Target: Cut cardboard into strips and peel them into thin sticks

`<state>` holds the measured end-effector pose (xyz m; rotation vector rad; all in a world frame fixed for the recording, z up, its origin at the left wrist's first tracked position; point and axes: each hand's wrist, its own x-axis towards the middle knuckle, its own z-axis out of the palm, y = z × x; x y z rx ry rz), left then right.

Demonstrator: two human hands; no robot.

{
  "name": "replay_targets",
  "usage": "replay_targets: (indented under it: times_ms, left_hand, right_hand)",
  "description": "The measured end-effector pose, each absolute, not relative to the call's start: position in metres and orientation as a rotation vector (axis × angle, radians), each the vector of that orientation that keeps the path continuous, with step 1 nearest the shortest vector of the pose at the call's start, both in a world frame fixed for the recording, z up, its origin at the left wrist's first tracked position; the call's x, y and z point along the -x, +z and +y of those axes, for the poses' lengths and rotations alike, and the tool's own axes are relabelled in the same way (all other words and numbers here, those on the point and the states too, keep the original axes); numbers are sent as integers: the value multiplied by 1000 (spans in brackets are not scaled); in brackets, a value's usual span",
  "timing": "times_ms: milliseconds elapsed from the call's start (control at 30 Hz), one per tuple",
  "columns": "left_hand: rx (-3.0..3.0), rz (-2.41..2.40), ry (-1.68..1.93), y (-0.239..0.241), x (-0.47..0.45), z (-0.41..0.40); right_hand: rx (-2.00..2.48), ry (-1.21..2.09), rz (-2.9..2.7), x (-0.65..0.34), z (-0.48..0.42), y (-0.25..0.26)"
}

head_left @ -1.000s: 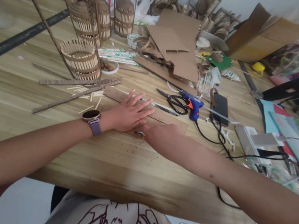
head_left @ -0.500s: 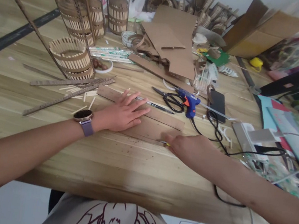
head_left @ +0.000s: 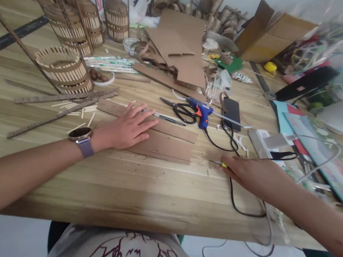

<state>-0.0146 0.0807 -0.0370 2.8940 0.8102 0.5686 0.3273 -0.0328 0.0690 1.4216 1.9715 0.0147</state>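
My left hand (head_left: 128, 129) lies flat with spread fingers across two cardboard pieces, pressing them to the table. One is a long narrow cardboard strip (head_left: 174, 130); nearer me is a wider cardboard piece (head_left: 169, 147) with a line along its near edge. To the right, apart from the cardboard, my right hand (head_left: 241, 168) is closed around a yellow-handled utility knife (head_left: 224, 165), its blade pointing left. A pen (head_left: 169, 119) lies just beyond my left fingertips. Behind it are black-handled scissors (head_left: 184, 113) and a blue glue gun (head_left: 203, 114).
A slatted round basket (head_left: 66, 71) stands at left beside corrugated strips (head_left: 61, 115) and short sticks. Large cardboard sheets (head_left: 185, 32) lie at the back. A phone (head_left: 231, 113), a power strip (head_left: 260, 143) and a black cable (head_left: 234, 201) are on the right.
My right hand has moved right with the knife, off the cardboard's near edge and away from it. My left hand stays flat on the cardboard. The whole view has shifted slightly.
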Motion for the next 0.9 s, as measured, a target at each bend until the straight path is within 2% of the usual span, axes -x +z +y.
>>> replay_targets:
  times_ms: [133,267,367,467,600,733,900]
  left_hand:
    - [-2941,761,586,-28,17,77]
    - [-3030,656,234,-10,16,62]
    - [-2941,878,24,5,7,52]
    - [-2680,1095,-6,18,-5,48]
    - [-2083,1337,272,30,-14,47]
    - [-1318,1240,772,35,-19,35]
    - [-629,1174,979,31,-26,9]
  right_hand:
    - [-1623,37,2015,-318,-42,65]
    - [-1687,-98,2130,-308,-49,53]
    - [-1787,-230,2166,-299,-50,49]
    - [-1905,-432,2226,-285,-48,52]
    - [-2051,-970,2202,-262,-47,56]
    - [-2142,-1527,2038,-243,-42,52]
    - [-1959,-1904,1908,-226,-31,46]
